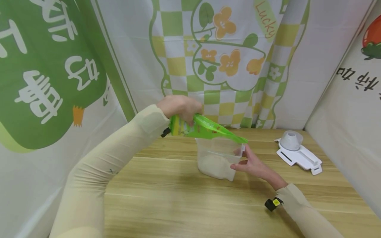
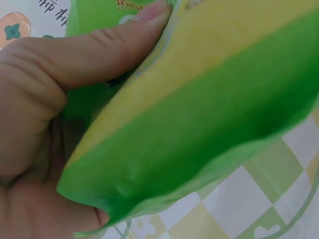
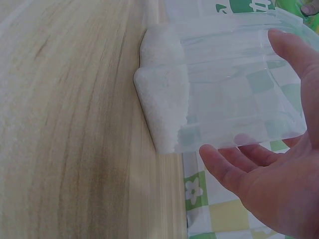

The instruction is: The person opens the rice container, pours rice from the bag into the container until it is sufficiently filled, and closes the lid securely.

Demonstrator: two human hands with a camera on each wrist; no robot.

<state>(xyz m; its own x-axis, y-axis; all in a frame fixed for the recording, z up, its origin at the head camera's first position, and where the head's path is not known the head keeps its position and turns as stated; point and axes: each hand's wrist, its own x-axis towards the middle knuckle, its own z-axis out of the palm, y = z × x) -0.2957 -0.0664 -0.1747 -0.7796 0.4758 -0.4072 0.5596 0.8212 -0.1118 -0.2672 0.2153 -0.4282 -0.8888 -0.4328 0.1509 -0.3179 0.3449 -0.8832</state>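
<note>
My left hand (image 1: 183, 107) grips a bright green and yellow plastic bag (image 1: 194, 130) by its bottom end, thumb on one face in the left wrist view. The bag lies tipped on its side, its far end sloping down to the right over the mouth of a clear plastic container (image 1: 220, 148). White grainy stuff (image 3: 162, 89) fills the bottom of this container, which stands upright on the table. At its right side, my right hand (image 1: 251, 165) holds the wall, thumb on one side and fingers on the other.
A white lid (image 1: 300, 157) lies on the wooden table (image 1: 166, 205) to the right, with a translucent cup (image 1: 291, 140) on it. Printed curtains (image 1: 220, 99) hang close behind the table and along both sides.
</note>
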